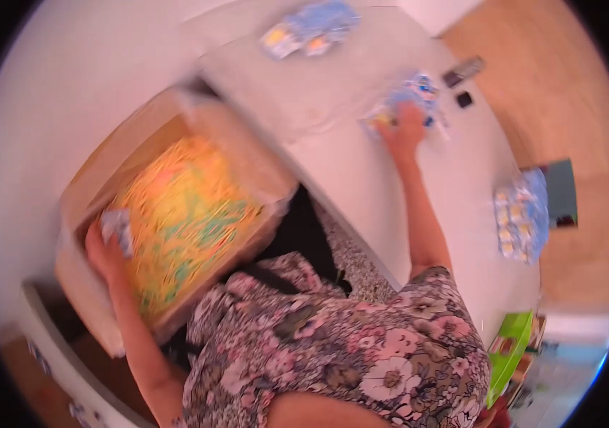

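On the left, my left hand reaches into a large open cardboard box, closed around a small silvery-white packet. Yellow, orange and green thin strands fill the box beside that hand. My arm stretches forward over the white table, where my right hand grips a clear and bluish plastic pack from above. Motion blur softens its fingers, and the hand covers part of the pack. What the pack holds is too blurred to name.
Another bluish plastic pack lies at the table's far end. A third pack with several pale-yellow items rests near the right edge. A small black object and a dark grey one sit by the far right edge. A green box stands lower right.
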Tool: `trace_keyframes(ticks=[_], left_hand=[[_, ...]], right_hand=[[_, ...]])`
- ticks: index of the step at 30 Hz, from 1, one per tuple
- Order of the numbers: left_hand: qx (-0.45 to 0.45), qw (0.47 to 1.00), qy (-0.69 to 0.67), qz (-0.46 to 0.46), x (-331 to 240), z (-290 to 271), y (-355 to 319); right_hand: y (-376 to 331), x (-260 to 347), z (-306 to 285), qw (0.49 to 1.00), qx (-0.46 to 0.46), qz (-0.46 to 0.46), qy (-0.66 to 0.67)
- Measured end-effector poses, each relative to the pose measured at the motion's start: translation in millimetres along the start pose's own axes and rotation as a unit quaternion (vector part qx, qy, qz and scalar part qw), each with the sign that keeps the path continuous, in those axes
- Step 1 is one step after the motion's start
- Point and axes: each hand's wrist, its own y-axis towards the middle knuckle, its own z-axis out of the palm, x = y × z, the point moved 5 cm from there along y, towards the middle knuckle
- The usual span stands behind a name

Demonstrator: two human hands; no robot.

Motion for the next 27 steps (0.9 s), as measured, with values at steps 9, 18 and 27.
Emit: trace_keyframes(ticks=[9,18,27], left_hand=[[-0.026,0.997,0.010,-0.069,-71.0,-15.4,-3.3],[0.002,0.922,-0.372,-0.107,-70.9,-9.9,-3.2],[0.041,0.855,-0.501,-0.128,-90.5,-9.1,-3.9]], right_hand=[[-36.6,135.4,-113.3,0.963,0.008,-0.090,0.255],[-10.0,370.0,-87.5,0.767,0.261,-0.262,0.524],[-34.4,478.7,-14.4,0.785,0.315,-0.474,0.247]])
